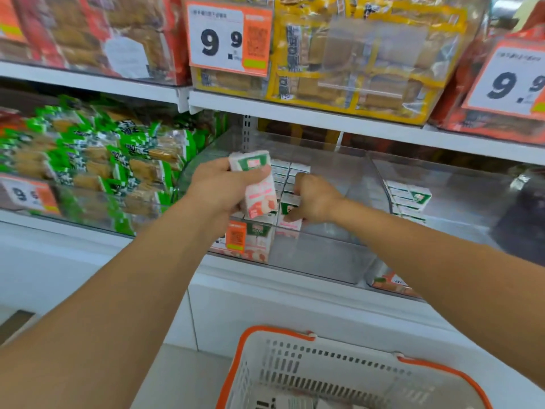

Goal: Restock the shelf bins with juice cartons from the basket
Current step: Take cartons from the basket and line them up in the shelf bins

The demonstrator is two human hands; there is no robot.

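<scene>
Gripping a boxy pink carton [259,187] in left hand [219,188], right hand [314,199] pinching a carton in clear plastic bin [324,252]

From my feed, the carton [256,184] in my left hand [219,191] is white with a green panel on top and pink fruit print lower down. The cartons stacked in the clear bin [321,255] carry the same white, green and pink. The basket [333,370] below is white with a slotted wall and an orange rim. I see white shelf boards [324,116], white price tags [230,38] with black 9.9 figures and orange edging, green-and-white snack packs [97,160] on the left, yellow-trimmed clear packs [362,54] above, and red-orange packs [498,122] at the far right.
</scene>
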